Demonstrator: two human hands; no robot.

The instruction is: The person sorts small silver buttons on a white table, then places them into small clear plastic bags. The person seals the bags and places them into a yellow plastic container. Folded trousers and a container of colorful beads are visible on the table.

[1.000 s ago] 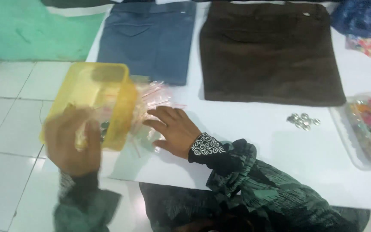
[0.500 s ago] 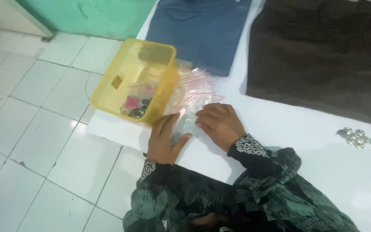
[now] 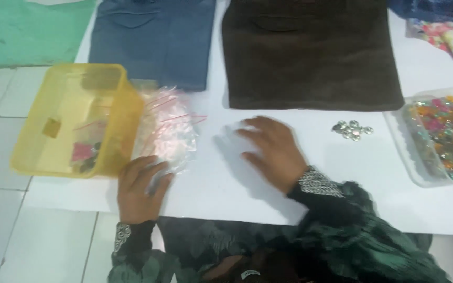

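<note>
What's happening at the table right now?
A person sits at a white table. The left hand rests on a pile of small clear bags beside a yellow bin. The right hand lies flat on the bare table, apart from the silver studs and the tray of coloured beads.

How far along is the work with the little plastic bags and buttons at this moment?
Looks done: the yellow tub sits at the table edge, and the clear plastic bags lie heaped beside it. In hand: the left hand rests on the heap; the right hand lies flat on the white table. Left: the silver buttons and tray of coloured beads lie untouched.
</note>
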